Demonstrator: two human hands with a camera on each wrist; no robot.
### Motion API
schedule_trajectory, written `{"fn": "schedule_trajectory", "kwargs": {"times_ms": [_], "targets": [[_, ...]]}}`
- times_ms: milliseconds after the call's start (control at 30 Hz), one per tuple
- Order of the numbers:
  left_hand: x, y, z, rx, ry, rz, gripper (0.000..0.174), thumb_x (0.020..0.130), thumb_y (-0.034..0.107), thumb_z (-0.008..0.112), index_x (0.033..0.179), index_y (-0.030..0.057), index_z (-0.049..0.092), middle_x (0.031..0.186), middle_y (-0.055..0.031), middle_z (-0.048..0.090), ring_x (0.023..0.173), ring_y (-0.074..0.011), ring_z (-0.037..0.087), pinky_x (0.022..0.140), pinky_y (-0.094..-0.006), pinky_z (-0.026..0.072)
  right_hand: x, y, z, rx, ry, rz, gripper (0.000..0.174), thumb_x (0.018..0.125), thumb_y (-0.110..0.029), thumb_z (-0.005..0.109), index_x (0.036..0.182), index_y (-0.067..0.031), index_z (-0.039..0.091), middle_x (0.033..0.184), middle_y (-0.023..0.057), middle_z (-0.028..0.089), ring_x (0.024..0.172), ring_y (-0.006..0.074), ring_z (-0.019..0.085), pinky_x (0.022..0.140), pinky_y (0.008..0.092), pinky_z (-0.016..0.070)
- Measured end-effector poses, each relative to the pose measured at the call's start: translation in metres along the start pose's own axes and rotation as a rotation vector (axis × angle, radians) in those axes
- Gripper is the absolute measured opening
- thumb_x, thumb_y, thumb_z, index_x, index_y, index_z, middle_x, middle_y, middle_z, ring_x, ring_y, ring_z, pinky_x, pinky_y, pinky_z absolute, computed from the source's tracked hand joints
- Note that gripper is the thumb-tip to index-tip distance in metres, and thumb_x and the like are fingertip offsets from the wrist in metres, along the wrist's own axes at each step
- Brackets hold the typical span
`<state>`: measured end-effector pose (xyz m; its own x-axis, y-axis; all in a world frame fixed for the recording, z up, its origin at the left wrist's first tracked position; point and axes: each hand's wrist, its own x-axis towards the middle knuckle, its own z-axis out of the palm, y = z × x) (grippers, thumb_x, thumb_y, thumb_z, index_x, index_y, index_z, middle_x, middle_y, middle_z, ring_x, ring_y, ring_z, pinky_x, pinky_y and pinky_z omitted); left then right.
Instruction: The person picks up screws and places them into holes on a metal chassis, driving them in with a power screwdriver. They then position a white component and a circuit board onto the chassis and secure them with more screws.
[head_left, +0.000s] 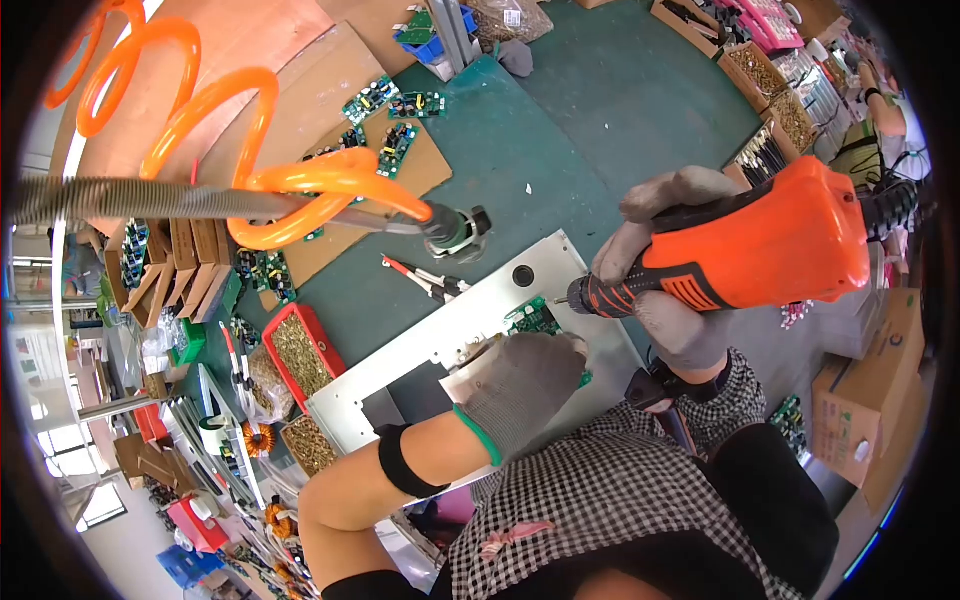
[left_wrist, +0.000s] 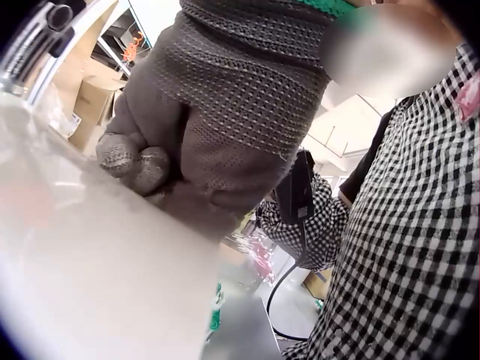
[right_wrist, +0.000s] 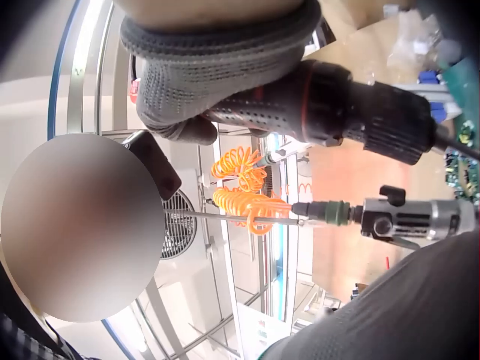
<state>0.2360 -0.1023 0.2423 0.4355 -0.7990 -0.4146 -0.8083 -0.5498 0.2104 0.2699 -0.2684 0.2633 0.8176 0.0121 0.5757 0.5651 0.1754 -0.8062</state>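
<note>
My right hand grips an orange and black electric screwdriver. Its bit points left, with the tip close to a green circuit board on a silver metal panel. In the right wrist view, gloved fingers wrap the screwdriver's dark grip. My left hand, in a grey glove with a green cuff, lies over the board and covers much of it. The left wrist view shows its fingers bent beside a blurred pale surface; I cannot tell what they hold.
An orange coiled hose with a metal-ended tool hangs over the green table. A red bin of small fasteners sits left of the panel. Several circuit boards lie on cardboard behind. Red and white wires rest behind the panel.
</note>
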Motion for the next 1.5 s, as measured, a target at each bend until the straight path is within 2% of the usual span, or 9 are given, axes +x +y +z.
{"fn": "schedule_trajectory", "kwargs": {"times_ms": [433,767,867,1067,1167,1267,1367,1433,1500], "targets": [[0.006,0.01,0.002,-0.023,-0.015,-0.01,0.015,0.077,0.01,0.057,0.089,0.0006,0.056,0.071,-0.0065,0.059,0.065,-0.0188,0.063,0.053,-0.0298,0.0483,0.002,-0.002,0.016,0.035,0.153,0.095,0.055,0.058,0.003,0.06,0.112,0.0079,0.047,0.095,0.0154,0.058,0.087,0.0208,0.061,0.067,0.0273,0.0523],[-0.003,0.01,-0.004,0.01,0.063,0.003,0.024,0.08,0.014,0.056,0.099,0.0006,0.053,0.069,-0.0043,0.057,0.065,-0.0188,0.063,0.051,-0.0295,0.0471,0.002,-0.002,0.023,-0.033,0.026,0.07,0.047,0.065,0.0,0.065,0.108,0.0023,0.046,0.105,0.0174,0.052,0.083,0.0193,0.061,0.067,0.0293,0.052],[-0.007,0.004,0.027,-0.183,0.423,0.075,0.02,0.079,0.014,0.059,0.095,0.0033,0.057,0.072,-0.0039,0.06,0.069,-0.0189,0.065,0.055,-0.0292,0.0494,-0.01,-0.002,0.02,-0.372,-0.171,0.012,0.048,0.067,0.003,0.063,0.111,0.004,0.045,0.105,0.017,0.051,0.077,0.0173,0.061,0.065,0.0285,0.0522],[-0.005,0.007,0.012,-0.052,0.108,-0.028,0.01,0.076,0.012,0.065,0.085,0.0083,0.065,0.081,-0.0053,0.066,0.078,-0.0208,0.067,0.064,-0.0289,0.0534,-0.003,-0.008,0.031,-0.519,-0.23,-0.089,0.048,0.061,0.007,0.057,0.109,0.0033,0.047,0.098,0.0141,0.054,0.078,0.0174,0.061,0.067,0.0315,0.0518],[0.0,0.0,0.043,-0.075,0.334,0.02,0.014,0.077,0.013,0.064,0.089,0.0071,0.065,0.079,-0.0059,0.065,0.077,-0.0205,0.067,0.063,-0.0294,0.0535,-0.014,-0.003,0.037,-0.36,-0.194,0.046,0.053,0.061,0.008,0.056,0.113,0.0024,0.045,0.099,0.0141,0.055,0.076,0.0166,0.06,0.065,0.03,0.052],[-0.019,0.013,0.0,-0.07,0.09,-0.167,0.023,0.076,0.014,0.064,0.098,0.0045,0.062,0.078,-0.0083,0.064,0.074,-0.021,0.066,0.061,-0.0306,0.0523,-0.013,-0.007,0.046,-0.219,-0.143,0.167,0.055,0.062,0.009,0.057,0.115,0.0023,0.043,0.103,0.0154,0.056,0.073,0.0162,0.06,0.063,0.0293,0.0525],[-0.057,0.012,0.002,-0.685,0.406,-0.194,0.035,0.084,0.024,0.06,0.112,0.0039,0.057,0.098,-0.0099,0.06,0.09,-0.0186,0.062,0.072,-0.0321,0.0515,-0.001,-0.018,0.049,-0.015,-0.076,0.029,0.059,0.066,0.006,0.06,0.121,0.0007,0.039,0.11,0.0185,0.054,0.071,0.0176,0.06,0.059,0.0308,0.0527],[-0.078,0.008,0.018,-1.569,0.359,-0.267,0.045,0.087,0.034,0.057,0.12,0.0026,0.051,0.103,-0.0088,0.059,0.09,-0.0185,0.061,0.073,-0.0322,0.0511,0.005,-0.04,0.052,0.065,0.029,-0.05,0.062,0.072,-0.005,0.061,0.128,-0.0019,0.035,0.115,0.0201,0.052,0.068,0.0181,0.059,0.056,0.031,0.051],[-0.092,0.0,0.049,-2.306,0.356,0.044,0.065,0.09,0.049,0.049,0.132,0.0001,0.039,0.113,-0.0086,0.056,0.097,-0.0205,0.059,0.08,-0.0325,0.0504,0.004,-0.056,0.055,0.244,0.012,-0.134,0.063,0.077,-0.014,0.059,0.133,-0.0033,0.033,0.119,0.0206,0.05,0.063,0.0177,0.057,0.053,0.0308,0.0492]]}}
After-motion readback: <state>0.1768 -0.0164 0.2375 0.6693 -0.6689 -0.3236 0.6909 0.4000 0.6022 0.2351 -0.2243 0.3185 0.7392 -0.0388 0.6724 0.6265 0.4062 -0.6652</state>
